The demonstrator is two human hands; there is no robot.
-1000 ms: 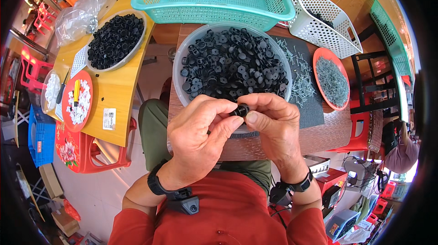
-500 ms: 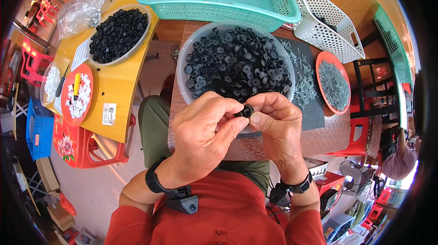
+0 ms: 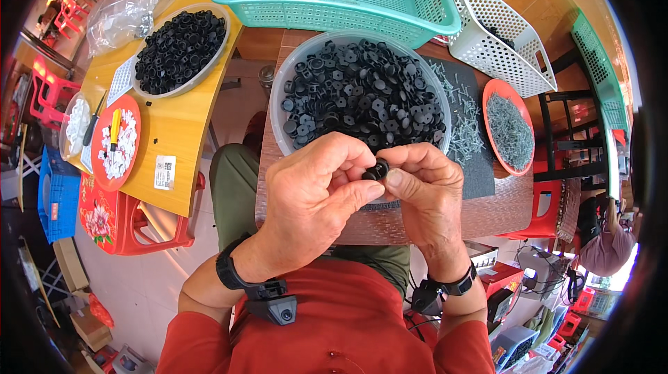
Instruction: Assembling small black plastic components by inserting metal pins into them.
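Between my fingertips is a small round black plastic part, with a ring-like rim; its finer shape is too small to make out. My left hand pinches it from the left with thumb and forefinger. My right hand pinches it from the right, thumb below and forefinger above. Just beyond both hands stands a translucent round tub heaped with black plastic pieces, some of them rings, some discs with holes. My fingers are over the near edge of this tub and partly hide it.
Grey screws lie loose on a dark mat, beside a red plate of more screws. Behind are a teal basket and a white perforated basket. On the left yellow table are a bowl of black rings and a red plate.
Both hands keep pinching the black part. It has tilted slightly, and my left fingers have shifted a little. The bowls and baskets stay where they were.
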